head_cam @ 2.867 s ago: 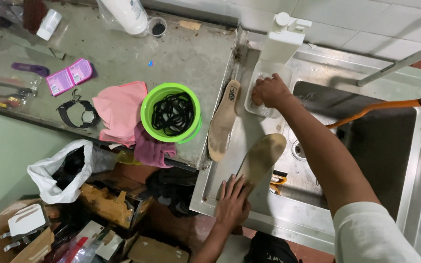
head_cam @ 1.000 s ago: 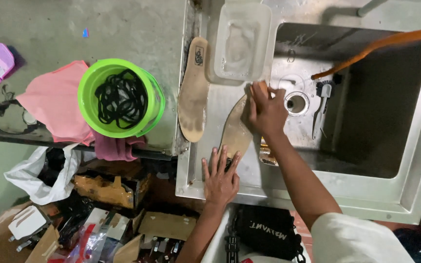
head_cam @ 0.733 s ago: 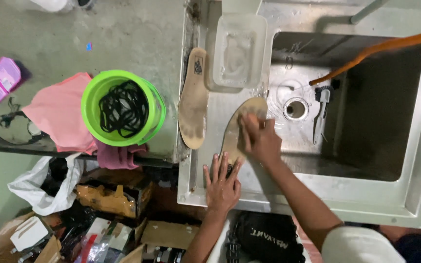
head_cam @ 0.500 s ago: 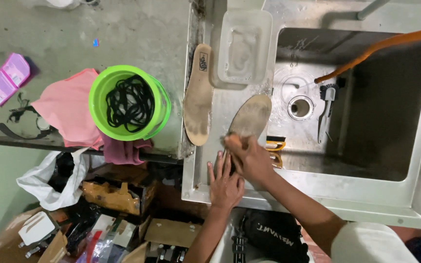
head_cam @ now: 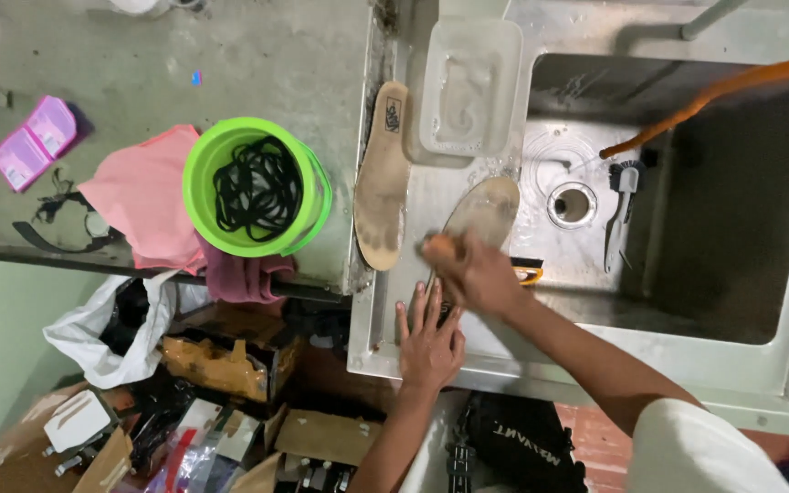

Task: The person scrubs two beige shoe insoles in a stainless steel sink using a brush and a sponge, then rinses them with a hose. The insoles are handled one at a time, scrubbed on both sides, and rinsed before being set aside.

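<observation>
The left hand (head_cam: pixel 429 336) lies flat, palm down, its fingers (head_cam: pixel 417 306) spread and pointing away from the body. Its forearm comes up from the lower edge of the view, bare and nearly straight, the wrist unbent. The right hand (head_cam: pixel 472 269) sits just beyond and beside the left, almost touching its fingertips, curled into a closed grip with the knuckles up; motion blur hides the fingers. The right forearm runs in from the lower right, bare up to a white sleeve at the shoulder, elbow slightly bent.
</observation>
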